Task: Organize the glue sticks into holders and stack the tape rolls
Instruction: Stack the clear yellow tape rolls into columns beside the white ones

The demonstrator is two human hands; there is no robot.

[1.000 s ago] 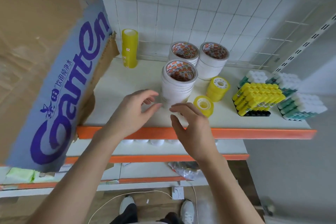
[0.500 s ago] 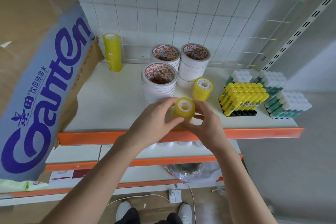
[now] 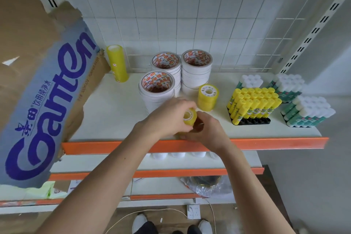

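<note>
A small yellow tape roll (image 3: 190, 118) is held tilted between both hands near the shelf's front edge. My left hand (image 3: 167, 118) curls over it from the left, and my right hand (image 3: 206, 129) grips it from the right. Another stack of yellow tape rolls (image 3: 208, 97) stands just behind. Three stacks of white tape rolls (image 3: 157, 93) (image 3: 167, 66) (image 3: 196, 70) stand at mid shelf. A tall yellow tape stack (image 3: 116, 63) stands at the back left. Yellow glue sticks (image 3: 252, 104) sit in a black holder; green-and-white glue sticks (image 3: 307, 113) are stacked at the right.
A torn cardboard box (image 3: 43, 89) with blue lettering leans over the shelf's left end. The white shelf (image 3: 114, 112) has an orange front lip. Lower shelves, a plastic bag (image 3: 207, 184), a white cable and a wall socket lie below.
Both hands picked up the small yellow roll from the shelf and hold it together; it is now lower and tilted, closer to the front edge.
</note>
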